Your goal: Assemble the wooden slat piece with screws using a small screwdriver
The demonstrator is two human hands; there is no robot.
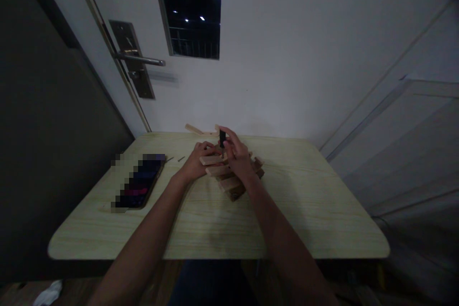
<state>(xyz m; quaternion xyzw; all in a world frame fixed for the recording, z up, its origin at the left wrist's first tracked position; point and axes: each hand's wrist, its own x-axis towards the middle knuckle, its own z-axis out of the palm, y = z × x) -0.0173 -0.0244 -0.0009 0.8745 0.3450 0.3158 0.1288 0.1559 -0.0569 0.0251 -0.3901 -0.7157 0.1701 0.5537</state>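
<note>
Stack of wooden blocks [233, 182], mid-table [304, 220]. Left hand [196, 161] curled against stack's left side, fingers on a top block. Right hand [237, 153] above stack, fingers pinching a small dark upright object [222, 138]. Phone [141, 181] lying well left; loose wooden pieces [196, 129] behind.

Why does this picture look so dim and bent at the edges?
Head view: the light is low, so the forearms and corners go nearly black; the wide lens bows the door and wall lines; the phone on the table is partly pixelated; the hands, left and right, on the wooden blocks look soft and grainy.
</note>
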